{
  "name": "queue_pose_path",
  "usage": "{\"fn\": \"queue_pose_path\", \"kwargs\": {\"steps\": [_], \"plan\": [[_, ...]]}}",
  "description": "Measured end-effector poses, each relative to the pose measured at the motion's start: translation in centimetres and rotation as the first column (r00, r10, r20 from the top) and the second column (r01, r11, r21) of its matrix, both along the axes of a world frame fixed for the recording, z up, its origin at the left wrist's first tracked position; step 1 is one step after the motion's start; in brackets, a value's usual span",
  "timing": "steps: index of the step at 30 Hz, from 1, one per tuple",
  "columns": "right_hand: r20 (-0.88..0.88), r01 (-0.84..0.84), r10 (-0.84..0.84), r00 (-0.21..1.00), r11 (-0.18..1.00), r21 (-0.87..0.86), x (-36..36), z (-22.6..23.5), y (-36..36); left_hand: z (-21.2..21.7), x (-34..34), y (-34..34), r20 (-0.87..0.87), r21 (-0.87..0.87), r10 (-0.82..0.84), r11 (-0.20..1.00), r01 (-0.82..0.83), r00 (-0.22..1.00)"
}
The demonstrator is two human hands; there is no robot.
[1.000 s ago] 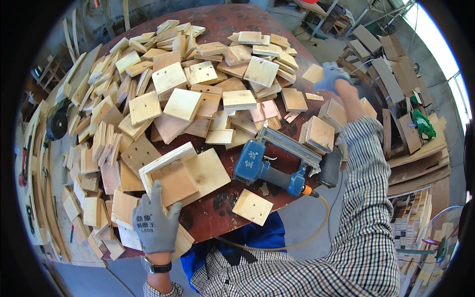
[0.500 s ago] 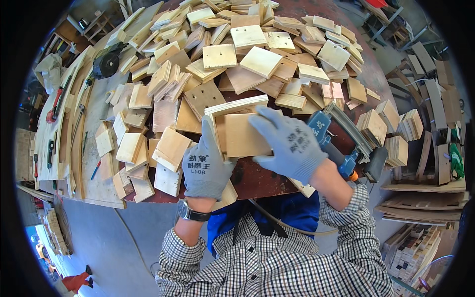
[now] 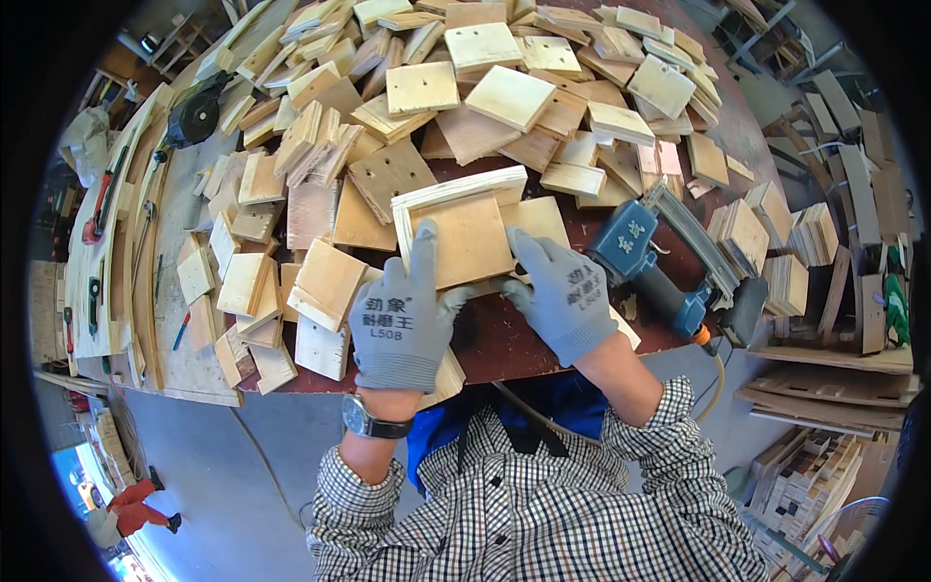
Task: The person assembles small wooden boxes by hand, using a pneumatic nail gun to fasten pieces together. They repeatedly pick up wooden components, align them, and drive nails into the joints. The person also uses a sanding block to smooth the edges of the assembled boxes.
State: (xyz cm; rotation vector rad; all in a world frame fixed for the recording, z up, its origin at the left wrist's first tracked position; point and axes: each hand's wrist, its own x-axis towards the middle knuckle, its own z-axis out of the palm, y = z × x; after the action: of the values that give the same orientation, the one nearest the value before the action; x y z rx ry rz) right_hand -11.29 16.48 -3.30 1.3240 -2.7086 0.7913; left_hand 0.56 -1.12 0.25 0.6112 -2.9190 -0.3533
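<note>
Both of my hands wear grey knit gloves. My left hand presses on the near left edge of a square plywood panel that sits inside a pale L-shaped wooden frame on the dark red table. My right hand holds the panel's near right corner, fingers spread over it. A second plywood square lies under the panel's right side. A blue pneumatic nail gun rests on the table just right of my right hand.
Several heaps of plywood squares cover the far and left parts of the table. Stacked squares stand to the right. A black angle grinder and long boards lie at the left. Wooden slats are piled at the right.
One second ago my right hand reached far right to the piles; it came back to the framed panel. Both hands now rest lower on the panel's near edge. The view shifted left.
</note>
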Motion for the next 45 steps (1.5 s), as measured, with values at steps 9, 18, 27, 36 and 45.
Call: {"fn": "queue_pose_path", "kwargs": {"steps": [9,18,27,36,45], "plan": [[0.404,0.163,-0.095,0.91,0.977,-0.138,0.0,-0.3,-0.4,0.6,-0.4,-0.1,0.033,-0.009,-0.017,1.0,0.017,0.999],[0.461,0.218,-0.104,0.881,0.954,-0.203,0.0,-1.6,-0.8,-0.1,-0.8,-0.1,-0.017,-0.036,-0.013,0.999,0.012,1.0],[0.483,0.203,-0.053,0.874,0.943,-0.263,0.0,-1.9,-0.3,-0.1,-1.0,-0.1,-0.038,0.051,0.001,0.999,0.001,0.999],[0.403,0.199,-0.079,0.912,0.944,-0.264,0.3,-1.0,-1.0,0.2,-0.2,-0.6,-0.018,0.106,0.012,0.994,-0.01,1.0],[0.388,0.195,-0.093,0.917,0.952,-0.235,0.3,1.1,0.6,-0.1,-0.1,-0.6,-0.044,0.028,-0.019,0.999,0.02,0.999]]}}
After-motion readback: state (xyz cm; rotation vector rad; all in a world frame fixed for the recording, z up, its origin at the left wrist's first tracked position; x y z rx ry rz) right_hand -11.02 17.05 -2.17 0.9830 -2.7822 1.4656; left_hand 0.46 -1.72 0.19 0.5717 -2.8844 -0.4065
